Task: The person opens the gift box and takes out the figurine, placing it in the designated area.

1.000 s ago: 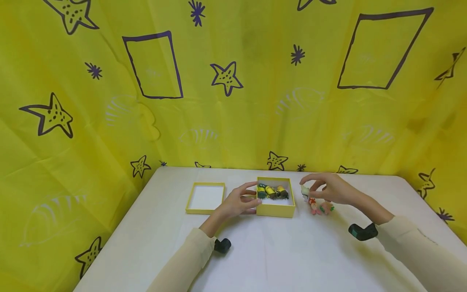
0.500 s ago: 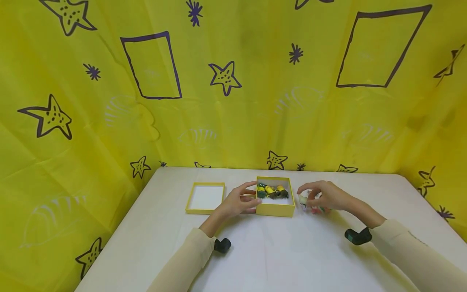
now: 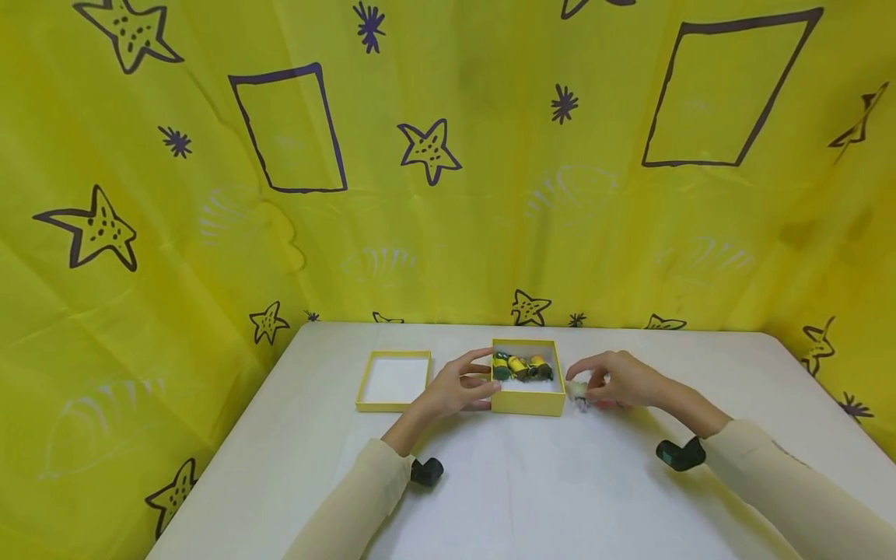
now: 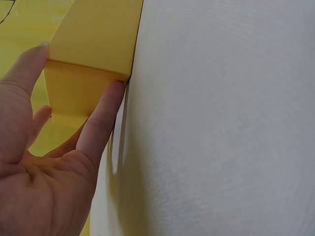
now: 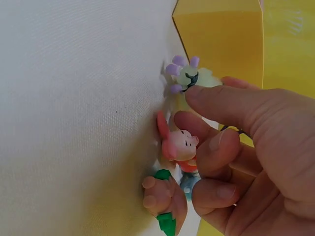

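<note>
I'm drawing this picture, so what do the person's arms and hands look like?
The left sleeve and right sleeve are long and cream. The left hand and right hand wear no gloves. A small, bent black gadget pokes out beside the left sleeve, and a similar gadget with a teal patch beside the right.

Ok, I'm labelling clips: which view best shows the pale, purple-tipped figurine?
The right wrist view: the pale figurine appears large, purple tips and dark marking plain, though the right hand covers part. The head view shows it small, partly hidden; the left wrist view, not at all.
</note>
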`<state>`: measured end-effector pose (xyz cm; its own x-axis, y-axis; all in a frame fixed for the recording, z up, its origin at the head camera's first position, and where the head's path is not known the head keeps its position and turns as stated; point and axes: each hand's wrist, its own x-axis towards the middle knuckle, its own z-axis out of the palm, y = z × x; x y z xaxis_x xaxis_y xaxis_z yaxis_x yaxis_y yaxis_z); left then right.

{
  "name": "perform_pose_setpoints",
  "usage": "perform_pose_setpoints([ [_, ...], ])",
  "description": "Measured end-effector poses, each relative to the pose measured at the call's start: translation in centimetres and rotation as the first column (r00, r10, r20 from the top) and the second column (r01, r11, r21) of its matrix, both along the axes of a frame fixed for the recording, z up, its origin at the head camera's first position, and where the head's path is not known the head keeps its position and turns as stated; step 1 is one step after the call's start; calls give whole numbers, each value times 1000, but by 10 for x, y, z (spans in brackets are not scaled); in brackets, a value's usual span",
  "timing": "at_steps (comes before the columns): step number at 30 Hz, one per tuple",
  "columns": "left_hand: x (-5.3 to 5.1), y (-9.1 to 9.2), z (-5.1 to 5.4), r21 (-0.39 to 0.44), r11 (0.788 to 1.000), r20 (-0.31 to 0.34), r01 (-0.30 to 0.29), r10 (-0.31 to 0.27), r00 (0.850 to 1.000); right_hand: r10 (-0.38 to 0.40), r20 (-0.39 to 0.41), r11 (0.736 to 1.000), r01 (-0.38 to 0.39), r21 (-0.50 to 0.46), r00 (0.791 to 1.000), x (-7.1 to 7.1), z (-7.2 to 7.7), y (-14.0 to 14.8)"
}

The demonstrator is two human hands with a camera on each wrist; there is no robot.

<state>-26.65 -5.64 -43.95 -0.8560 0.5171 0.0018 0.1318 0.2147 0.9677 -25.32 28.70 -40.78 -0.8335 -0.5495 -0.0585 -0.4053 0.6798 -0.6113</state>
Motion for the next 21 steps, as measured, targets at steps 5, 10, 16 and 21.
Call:
perform_pose_setpoints([
  [5, 1, 0, -1, 35, 999, 25, 4, -5, 1000, -10, -5, 999, 10, 44, 1000, 1, 0, -4],
  [10, 1, 0, -1, 43, 999, 28, 7, -8, 1000, -25, 5, 998, 25, 49, 1000, 2, 1, -5],
  [16, 0, 0, -1, 31, 999, 18, 8, -8, 1000, -28, 6, 998, 27, 57, 1000, 2, 2, -5],
  [21, -1, 0, -2, 6, 1000, -9, 7, -7, 1000, -36, 5, 997, 35, 75, 999, 3, 4, -7],
])
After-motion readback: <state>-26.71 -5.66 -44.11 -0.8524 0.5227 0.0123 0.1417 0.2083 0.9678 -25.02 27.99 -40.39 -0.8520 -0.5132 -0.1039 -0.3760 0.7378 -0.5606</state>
